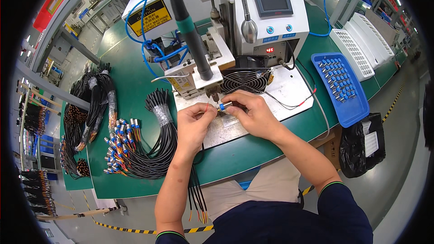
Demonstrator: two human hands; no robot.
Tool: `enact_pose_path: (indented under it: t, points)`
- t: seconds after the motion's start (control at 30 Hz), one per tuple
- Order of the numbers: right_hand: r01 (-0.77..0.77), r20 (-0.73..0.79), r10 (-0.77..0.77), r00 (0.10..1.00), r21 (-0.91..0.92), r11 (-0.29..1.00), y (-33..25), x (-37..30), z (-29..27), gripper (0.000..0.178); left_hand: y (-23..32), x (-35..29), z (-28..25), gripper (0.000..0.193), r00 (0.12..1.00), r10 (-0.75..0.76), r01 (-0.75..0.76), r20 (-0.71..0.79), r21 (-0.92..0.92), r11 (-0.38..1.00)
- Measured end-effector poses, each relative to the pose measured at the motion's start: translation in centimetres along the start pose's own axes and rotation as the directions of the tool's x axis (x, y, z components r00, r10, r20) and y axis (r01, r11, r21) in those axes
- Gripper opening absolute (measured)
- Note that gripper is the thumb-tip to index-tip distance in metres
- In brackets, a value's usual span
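Note:
Beneath the tip of a bench soldering machine (205, 74), both of my hands meet over its pale metal base plate. My right hand (255, 115) pinches a small silver and blue cylindrical connector (224, 105) between thumb and fingers. Close beside it, my left hand (195, 122) is closed in a pinch on thin wires, and a bit of red wire (207, 107) shows above the fingertips. The exact contact between wire and connector is too small to tell. Below the left hand, black cables (196, 190) with bared coloured ends hang over the table's front edge.
Left on the green table (135, 185) lie a bundle of black cables (156, 153) ending in connectors (120, 147) and more cable bundles (92, 104). A blue tray (348, 113) of connectors and white perforated trays (355, 52) stand right. A black-bagged bin (359, 153) sits below. A desk fan (244, 81) stands behind my hands.

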State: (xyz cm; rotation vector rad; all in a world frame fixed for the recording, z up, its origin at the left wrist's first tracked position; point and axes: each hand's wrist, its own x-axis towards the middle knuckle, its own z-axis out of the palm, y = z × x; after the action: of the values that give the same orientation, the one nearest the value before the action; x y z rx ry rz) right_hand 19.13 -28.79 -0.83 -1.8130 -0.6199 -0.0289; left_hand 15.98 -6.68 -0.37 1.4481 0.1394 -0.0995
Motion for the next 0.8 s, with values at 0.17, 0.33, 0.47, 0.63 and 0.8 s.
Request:
enact_pose_path:
  t: [0.17,0.33,0.47,0.63,0.8]
  points:
    - [0.031,-0.043,-0.03,0.999,0.016,0.999,-0.1,0.0,0.3,0.021,0.0,-0.1,-0.1,0.011,1.0,0.002,-0.002,0.007,-0.013,1.0]
    - [0.047,-0.048,-0.046,0.998,0.017,0.999,-0.1,0.0,0.3,0.021,0.3,-0.2,0.1,0.011,1.0,-0.003,0.003,0.003,-0.006,1.0]
    - [-0.003,-0.006,0.003,1.0,0.009,1.0,0.0,-0.1,0.0,0.025,0.5,-0.2,-0.1,0.014,1.0,-0.016,0.016,0.002,-0.015,1.0]
    - [-0.081,0.001,0.081,0.997,0.077,0.994,0.1,-0.2,0.1,0.024,0.5,-0.2,-1.0,0.018,0.996,-0.062,0.074,0.071,-0.181,0.981]
    - [-0.091,0.023,0.089,0.996,0.127,0.988,0.3,-0.5,-0.1,0.023,1.0,-1.0,-0.9,0.017,0.998,-0.034,0.039,0.046,-0.117,0.992]
